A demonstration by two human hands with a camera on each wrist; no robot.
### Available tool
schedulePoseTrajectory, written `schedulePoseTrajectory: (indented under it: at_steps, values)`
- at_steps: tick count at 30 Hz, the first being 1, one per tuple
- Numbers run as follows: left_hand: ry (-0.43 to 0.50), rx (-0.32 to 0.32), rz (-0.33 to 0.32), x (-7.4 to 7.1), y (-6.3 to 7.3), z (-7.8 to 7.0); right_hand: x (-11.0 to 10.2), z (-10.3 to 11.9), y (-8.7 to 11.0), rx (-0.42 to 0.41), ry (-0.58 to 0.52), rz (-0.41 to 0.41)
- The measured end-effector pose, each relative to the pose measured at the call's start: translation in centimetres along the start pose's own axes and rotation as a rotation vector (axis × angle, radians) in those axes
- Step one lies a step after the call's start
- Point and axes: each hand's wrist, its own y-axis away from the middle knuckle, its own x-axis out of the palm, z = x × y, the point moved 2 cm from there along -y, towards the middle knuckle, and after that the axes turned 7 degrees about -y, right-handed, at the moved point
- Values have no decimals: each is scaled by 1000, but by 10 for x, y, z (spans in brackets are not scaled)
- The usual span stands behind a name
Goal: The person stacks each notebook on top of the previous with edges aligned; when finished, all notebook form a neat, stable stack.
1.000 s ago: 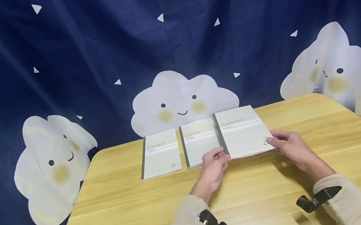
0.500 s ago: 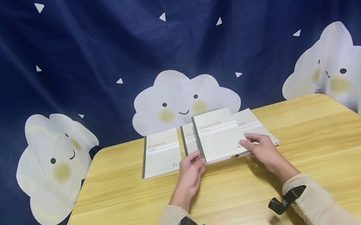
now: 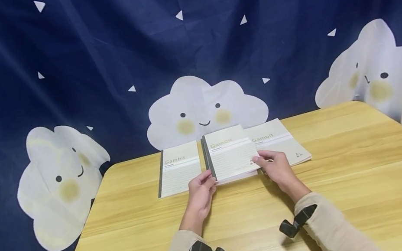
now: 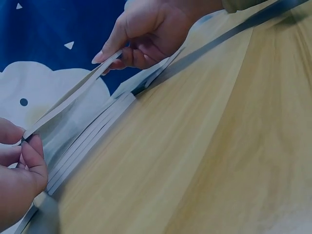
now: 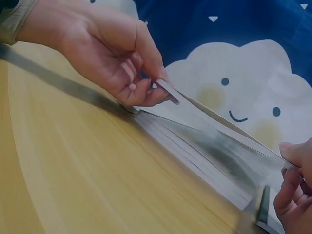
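Observation:
A cream notebook (image 3: 233, 155) with a dark spine and "Gambit" lettering is held by its near corners, raised and tilted over the middle pile. My left hand (image 3: 200, 191) pinches the near left corner between thumb and fingers. At the near right corner my right hand (image 3: 276, 168) grips it, thumb on the cover. The left wrist view shows a gap between the held notebook (image 4: 73, 96) and the pile of notebooks (image 4: 91, 143) lying under it. That pile is mostly hidden from the head view.
Left of the pile lies a matching notebook (image 3: 181, 172). To the right are more notebooks (image 3: 280, 143), partly covered by the held one and my right hand. All rest near the far edge of the wooden table (image 3: 132, 241), before a blue cloud-patterned curtain (image 3: 211, 40).
Both hands have carried the notebook left, from over the right-hand notebooks to over the middle pile. The right-hand notebooks, covered earlier, now show.

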Motion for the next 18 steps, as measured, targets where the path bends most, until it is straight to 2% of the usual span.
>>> schedulePoseTrajectory:
  at_steps: [9,14,18]
  values:
    - [-67,8,-61,-5,-2,4,10,-6,-4,-48,143,-94]
    - [-114,46,-124,-7,-5,5,11,-8,-5,-68,182,-94]
    - [-143,50,-158,-8,-5,5,12,-9,-3,-98,217,-80]
